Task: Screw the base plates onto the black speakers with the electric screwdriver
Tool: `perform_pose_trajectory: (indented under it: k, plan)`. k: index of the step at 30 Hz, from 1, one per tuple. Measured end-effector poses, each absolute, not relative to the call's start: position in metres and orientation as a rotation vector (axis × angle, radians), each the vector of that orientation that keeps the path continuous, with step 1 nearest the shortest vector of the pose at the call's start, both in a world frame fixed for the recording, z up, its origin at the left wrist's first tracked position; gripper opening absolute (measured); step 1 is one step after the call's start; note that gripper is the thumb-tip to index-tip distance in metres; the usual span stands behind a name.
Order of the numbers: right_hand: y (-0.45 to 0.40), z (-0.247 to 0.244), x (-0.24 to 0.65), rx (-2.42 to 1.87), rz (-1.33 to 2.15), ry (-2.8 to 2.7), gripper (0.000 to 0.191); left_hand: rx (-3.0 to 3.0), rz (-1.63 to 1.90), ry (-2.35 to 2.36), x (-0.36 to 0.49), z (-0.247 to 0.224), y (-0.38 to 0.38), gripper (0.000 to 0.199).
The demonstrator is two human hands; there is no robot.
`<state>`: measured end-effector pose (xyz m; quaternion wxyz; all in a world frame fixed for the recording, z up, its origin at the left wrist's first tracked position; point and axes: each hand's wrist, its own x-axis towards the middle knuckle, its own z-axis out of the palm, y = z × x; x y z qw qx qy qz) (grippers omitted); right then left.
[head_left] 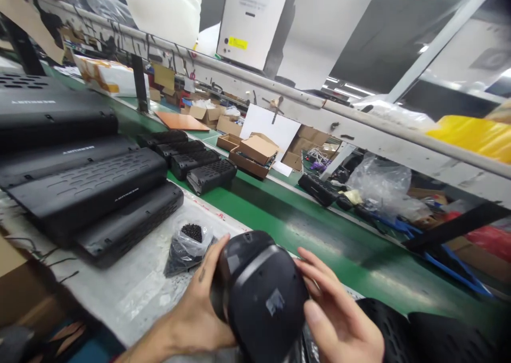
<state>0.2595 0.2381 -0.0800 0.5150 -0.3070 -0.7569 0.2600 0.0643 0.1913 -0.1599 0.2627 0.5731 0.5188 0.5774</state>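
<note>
Green surface (255, 200) behind; left hand (202, 302) grips black housing (267, 312), bottom cropped; right hand (339, 310) loosely spread.

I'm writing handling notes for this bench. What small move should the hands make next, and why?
Probably close the right hand more firmly against the rounded black housing. The left hand grips the opposite side, while the right hand looks loosely open along its edge, so a second firm hold would likely steady it.
</note>
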Motion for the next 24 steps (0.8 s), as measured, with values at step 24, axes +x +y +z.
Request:
perform_pose_trajectory:
  k: [24]
  plan:
    - [0.27, -0.02, 0.229, -0.485, -0.348, -2.512, 0.076, 1.533, 1.35, 0.808, 0.026, -0.122, 0.224, 0.117]
